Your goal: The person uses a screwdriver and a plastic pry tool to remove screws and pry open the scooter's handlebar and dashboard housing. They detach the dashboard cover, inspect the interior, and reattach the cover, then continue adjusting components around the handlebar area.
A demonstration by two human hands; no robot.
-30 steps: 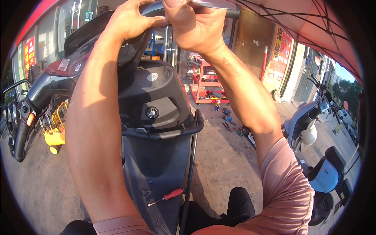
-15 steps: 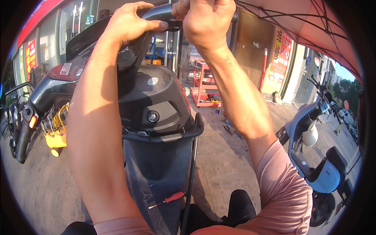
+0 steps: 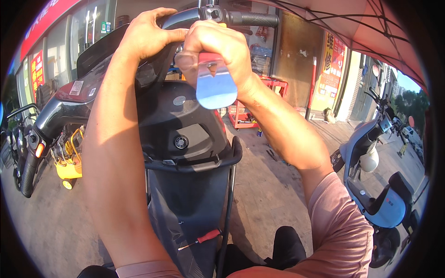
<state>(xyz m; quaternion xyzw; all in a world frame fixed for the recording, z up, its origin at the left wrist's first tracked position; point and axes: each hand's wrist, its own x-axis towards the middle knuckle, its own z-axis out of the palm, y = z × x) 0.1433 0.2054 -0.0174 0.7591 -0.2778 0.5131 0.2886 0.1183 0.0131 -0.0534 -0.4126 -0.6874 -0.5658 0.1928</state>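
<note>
My left hand (image 3: 148, 34) grips the glossy black handlebar cover (image 3: 178, 21) of a scooter at the top centre, its thumb pressed against the edge. My right hand (image 3: 213, 48) is curled just below the switch housing (image 3: 212, 14), holding a shiny flat metal piece (image 3: 216, 88) that reflects blue and points toward me; what else its fingers cover is hidden. Beyond the housing is the black rubber grip (image 3: 255, 19). Below my hands stands a black storage box (image 3: 181, 125) inside a tube rail. A red-handled screwdriver (image 3: 208, 236) lies on the black surface below the box.
Left: the other handlebar end (image 3: 32, 167) and a yellow compressor (image 3: 67, 157). Behind: a red tool cart (image 3: 243, 120) before a shopfront, scattered tools on the paving. Right: a pale-blue scooter (image 3: 387, 208) with a white helmet (image 3: 368, 160). A red canopy (image 3: 371, 37) hangs overhead.
My right hand has moved down and left, swinging the flat metal piece downward to face me and uncovering the switch housing. My left hand keeps its hold, appearing slightly lower.
</note>
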